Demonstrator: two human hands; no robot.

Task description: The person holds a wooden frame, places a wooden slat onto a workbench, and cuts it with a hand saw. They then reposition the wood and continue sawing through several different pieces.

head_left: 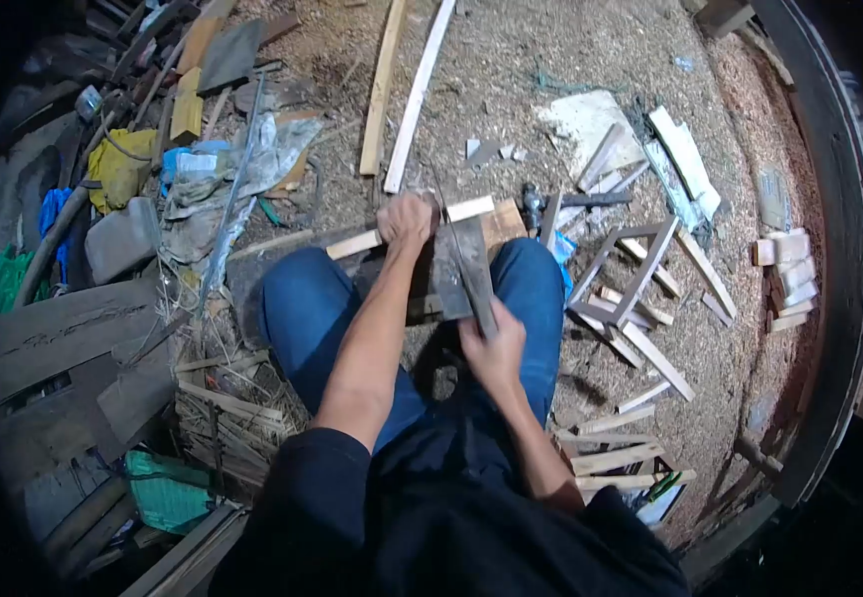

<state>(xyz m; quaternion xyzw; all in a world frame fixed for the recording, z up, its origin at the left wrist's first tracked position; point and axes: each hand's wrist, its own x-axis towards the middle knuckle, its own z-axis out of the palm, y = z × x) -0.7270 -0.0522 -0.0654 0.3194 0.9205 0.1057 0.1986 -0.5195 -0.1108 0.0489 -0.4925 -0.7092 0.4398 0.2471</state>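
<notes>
My left hand [409, 216] is closed over a pale wooden strip [471, 209], which lies crosswise in front of my knees and sticks out on both sides of the fist. In my right hand [492, 343] is the handle of a hand saw [475, 276]. Its narrow blade points away from me and crosses the strip just right of my left hand. Under the strip, between my knees, is a worn wooden block [448, 261]. A hammer [533, 204] lies beyond my right knee.
Small wooden frames [641, 274] and loose offcuts lie at the right. Two long strips [417, 95] stretch across the sawdust ahead. At the left are scrap boards [63, 338], a yellow bag [121, 167] and a plastic jug [123, 242]. A dark curved rim [840, 199] borders the right side.
</notes>
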